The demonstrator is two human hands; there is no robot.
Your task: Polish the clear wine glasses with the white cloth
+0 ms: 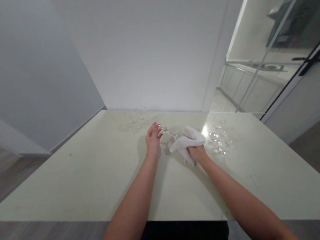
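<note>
Above the middle of the table, my left hand (pixel 153 139) pinches the foot end of a clear stemmed glass (pixel 168 132), which lies on its side in the air. Its bowl goes into a white cloth (pixel 191 139) on the right, so most of the bowl is hidden. My right hand (pixel 197 152) is closed on that cloth, around the glass's bowl; the cloth covers most of its fingers. A loose end of the cloth hangs down toward the tabletop.
Several clear stemmed glasses (pixel 221 137) stand close together to the right of my hands. More clear glasses (pixel 137 119) stand at the back left, near the wall. The pale table (pixel 76 179) meets a white wall behind. A glazed door (pixel 270 60) is at right.
</note>
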